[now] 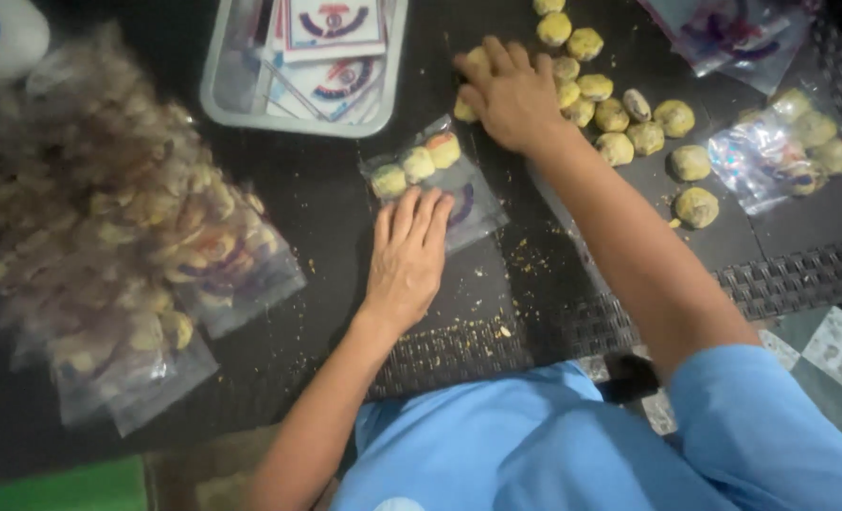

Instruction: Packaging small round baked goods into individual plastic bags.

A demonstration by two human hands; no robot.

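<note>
Cookies under right hand; left hand flat on bag, seemingly.

One head cam only, looks steeply down at dark surface, close range, arms reaching from near edge.

A clear plastic bag holding 3 yellowish cookies lies flat beside a loose cookie pile.

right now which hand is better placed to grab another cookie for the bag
Right. The right hand already rests on the loose cookies, while the left hand lies flat on the small clear bag, likely steadying it.
</note>
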